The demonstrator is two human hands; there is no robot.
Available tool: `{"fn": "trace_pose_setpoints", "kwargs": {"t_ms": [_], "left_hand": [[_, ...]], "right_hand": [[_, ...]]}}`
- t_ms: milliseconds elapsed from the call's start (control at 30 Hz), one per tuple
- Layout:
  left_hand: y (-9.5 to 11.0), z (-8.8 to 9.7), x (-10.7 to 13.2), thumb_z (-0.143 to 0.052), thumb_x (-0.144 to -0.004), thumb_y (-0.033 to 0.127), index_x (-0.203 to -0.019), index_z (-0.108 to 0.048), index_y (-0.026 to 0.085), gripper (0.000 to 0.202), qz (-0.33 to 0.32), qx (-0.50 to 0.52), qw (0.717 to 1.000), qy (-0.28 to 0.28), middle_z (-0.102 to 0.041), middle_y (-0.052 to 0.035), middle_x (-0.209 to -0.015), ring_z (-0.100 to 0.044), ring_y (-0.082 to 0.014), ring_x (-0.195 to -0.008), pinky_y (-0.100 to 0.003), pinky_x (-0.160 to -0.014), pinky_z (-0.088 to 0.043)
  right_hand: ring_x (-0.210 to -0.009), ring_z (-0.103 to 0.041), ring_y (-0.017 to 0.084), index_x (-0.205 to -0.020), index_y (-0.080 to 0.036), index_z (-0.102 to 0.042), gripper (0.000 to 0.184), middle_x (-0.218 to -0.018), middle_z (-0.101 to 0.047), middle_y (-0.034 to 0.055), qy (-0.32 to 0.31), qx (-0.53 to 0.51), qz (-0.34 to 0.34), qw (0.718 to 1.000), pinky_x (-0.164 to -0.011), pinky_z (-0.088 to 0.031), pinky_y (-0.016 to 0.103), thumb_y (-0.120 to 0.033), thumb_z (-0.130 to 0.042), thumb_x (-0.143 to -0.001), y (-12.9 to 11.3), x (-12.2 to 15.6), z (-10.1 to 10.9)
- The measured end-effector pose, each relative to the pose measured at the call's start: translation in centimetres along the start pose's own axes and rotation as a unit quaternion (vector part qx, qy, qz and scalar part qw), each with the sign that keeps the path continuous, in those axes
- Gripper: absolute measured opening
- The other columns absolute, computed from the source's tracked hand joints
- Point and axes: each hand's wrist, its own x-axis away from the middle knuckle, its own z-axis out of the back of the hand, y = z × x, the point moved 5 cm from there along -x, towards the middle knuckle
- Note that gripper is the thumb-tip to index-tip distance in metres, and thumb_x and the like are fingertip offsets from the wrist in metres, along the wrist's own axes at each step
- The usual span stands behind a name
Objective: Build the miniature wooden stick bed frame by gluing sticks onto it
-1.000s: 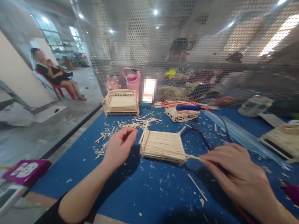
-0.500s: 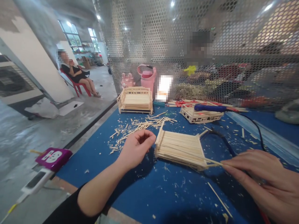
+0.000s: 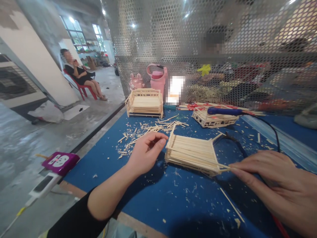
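Note:
A small bed-like model of thin wooden sticks [image 3: 192, 148], with a slatted top and upright end posts, sits on the blue work surface. My right hand [image 3: 269, 185] pinches the right end of a thin wooden stick [image 3: 223, 166], which lies slantwise over the slats. At the model's left end is my left hand [image 3: 146, 150], its thumb and index finger curled together beside the corner post. Whether these fingertips grip the model or only touch it, I cannot tell.
Behind stand a finished-looking stick bench [image 3: 145, 103] and a stick frame [image 3: 215, 120] with a blue-handled tool [image 3: 220, 111] on it. Stick offcuts [image 3: 160, 127] litter the blue table [image 3: 148, 205]. A perforated metal screen [image 3: 153, 39] rises behind. A person [image 3: 79, 72] sits at left.
My right hand has shifted slightly left toward the model, still pinching the stick. My left hand stays at the left end. The camera view has moved a little.

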Motion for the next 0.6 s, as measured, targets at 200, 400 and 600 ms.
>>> {"fn": "trace_pose_setpoints", "kwargs": {"t_ms": [200, 400, 600], "left_hand": [[0.47, -0.14, -0.03, -0.053, -0.084, 0.029, -0.081, -0.068, 0.019, 0.018, -0.032, -0.023, 0.999, -0.009, -0.066, -0.0025, -0.075, -0.057, -0.0133, -0.069, -0.026, -0.060, -0.043], [0.59, -0.30, -0.06, -0.057, -0.081, 0.027, -0.077, -0.068, 0.019, 0.014, -0.036, -0.037, 0.999, -0.007, -0.063, -0.0012, -0.070, -0.055, -0.0121, -0.064, -0.025, -0.058, -0.044], [0.85, -0.26, -0.09, -0.057, -0.080, 0.025, -0.074, -0.068, 0.019, 0.013, -0.050, -0.050, 0.997, 0.011, -0.062, -0.0006, -0.068, -0.055, -0.0115, -0.062, -0.024, -0.057, -0.044]], "right_hand": [[-0.062, -0.062, 0.014, -0.076, -0.030, -0.066, 0.015, -0.067, -0.069, -0.0054, -0.013, 0.006, -0.003, 1.000, -0.071, -0.044, 0.032, -0.032, -0.055, -0.087, 0.07, 0.15, -0.31], [-0.061, -0.062, 0.014, -0.075, -0.029, -0.064, 0.015, -0.066, -0.068, -0.0045, -0.017, 0.016, -0.001, 1.000, -0.068, -0.045, 0.032, -0.032, -0.055, -0.087, 0.34, 0.16, -0.36], [-0.061, -0.064, 0.017, -0.071, -0.026, -0.066, 0.022, -0.067, -0.069, -0.0005, -0.009, 0.010, -0.090, 0.996, -0.059, -0.047, 0.030, -0.042, -0.056, -0.083, 0.85, -0.17, -0.54]]}}
